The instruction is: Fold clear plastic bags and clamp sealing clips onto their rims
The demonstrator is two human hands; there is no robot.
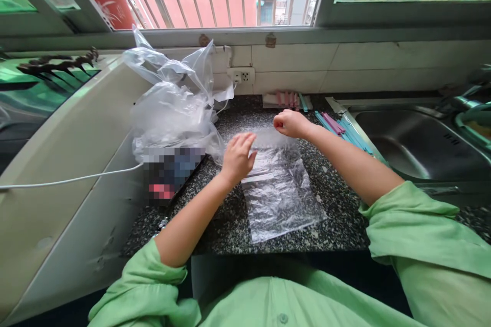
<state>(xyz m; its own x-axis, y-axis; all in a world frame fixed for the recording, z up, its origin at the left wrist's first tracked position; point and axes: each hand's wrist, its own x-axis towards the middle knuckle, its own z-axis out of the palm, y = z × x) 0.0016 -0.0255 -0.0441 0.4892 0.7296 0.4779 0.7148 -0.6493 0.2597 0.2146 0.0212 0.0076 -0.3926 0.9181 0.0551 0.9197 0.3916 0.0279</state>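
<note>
A clear plastic bag point(282, 194) lies flat and wrinkled on the dark speckled counter, its far end hazy and whitish. My left hand point(238, 158) is at the bag's far left edge, fingers stretched out and thumb apart, with nothing in it. Over the far right corner of the bag, my right hand point(292, 123) is closed with its fingers curled in. What the right fingers pinch, if anything, is hidden.
A heap of clear plastic bags point(172, 107) stands at the left behind a phone-like device point(174, 171), blurred out, with a white cable point(72, 181). Pink and blue plastic strips point(337, 125) lie beside the steel sink point(402, 138). A socket point(241, 76) is on the wall.
</note>
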